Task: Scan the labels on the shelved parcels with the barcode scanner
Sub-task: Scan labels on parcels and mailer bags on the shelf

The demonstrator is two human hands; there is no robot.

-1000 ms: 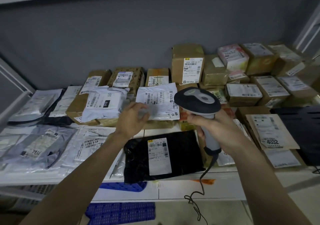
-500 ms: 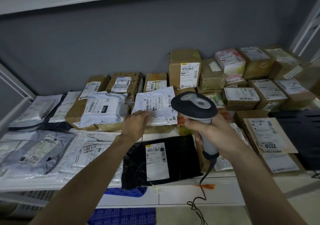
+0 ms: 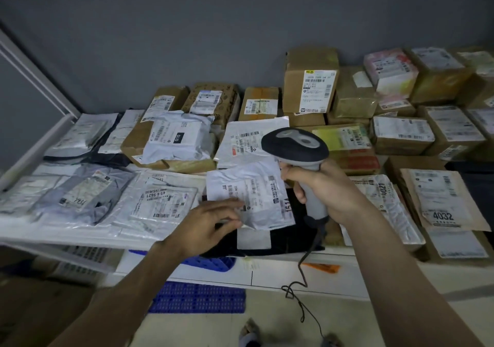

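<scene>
My right hand (image 3: 324, 190) grips the grey handle of the barcode scanner (image 3: 295, 143), whose dark head points down and away from me toward the parcels. My left hand (image 3: 211, 226) pinches the near corner of a crumpled white mailer (image 3: 256, 194) with a printed label. That mailer lies on top of a black parcel (image 3: 283, 242) at the front of the shelf, just left of the scanner. Behind it, another white labelled mailer (image 3: 243, 141) rests on the brown boxes. The scanner's cable (image 3: 302, 272) hangs down over the shelf's front edge.
Brown cardboard boxes (image 3: 310, 84) are stacked along the grey back wall and to the right. Grey and white poly bags (image 3: 88, 194) cover the left of the white shelf (image 3: 280, 274). A tan envelope marked 4032 (image 3: 441, 199) lies at right. A blue crate (image 3: 197, 296) sits below.
My left hand has drawn the white mailer from the back stack toward me, onto the black parcel. The scanner has stayed at about the same place.
</scene>
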